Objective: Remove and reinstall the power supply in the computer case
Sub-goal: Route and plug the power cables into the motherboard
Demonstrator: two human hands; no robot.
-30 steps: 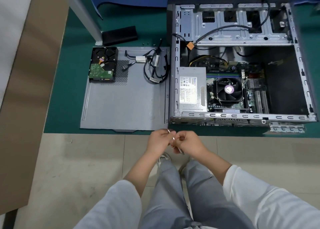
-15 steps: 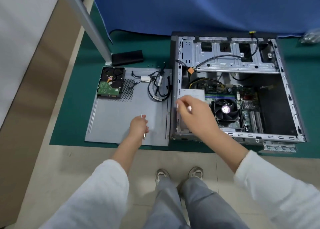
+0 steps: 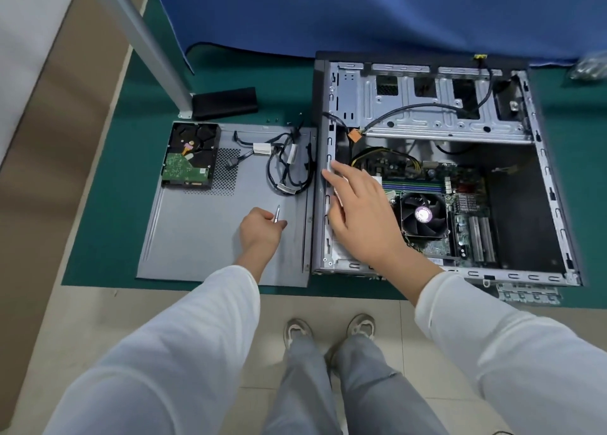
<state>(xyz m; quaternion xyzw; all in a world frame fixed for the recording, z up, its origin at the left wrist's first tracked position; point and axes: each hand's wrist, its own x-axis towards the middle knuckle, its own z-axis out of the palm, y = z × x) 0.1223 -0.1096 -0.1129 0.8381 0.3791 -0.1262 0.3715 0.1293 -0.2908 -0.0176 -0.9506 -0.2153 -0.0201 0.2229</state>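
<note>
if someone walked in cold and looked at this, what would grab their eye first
The open computer case lying on its side on the green mat, with its CPU fan and board exposed. The right hand spreads flat over the power supply in the near-left corner. Left of the case, the left hand holds a small screwdriver over the removed side panel, where a hard drive and loose cables lie.

Single head view, looking steeply down, forward, near floor mat.
</note>
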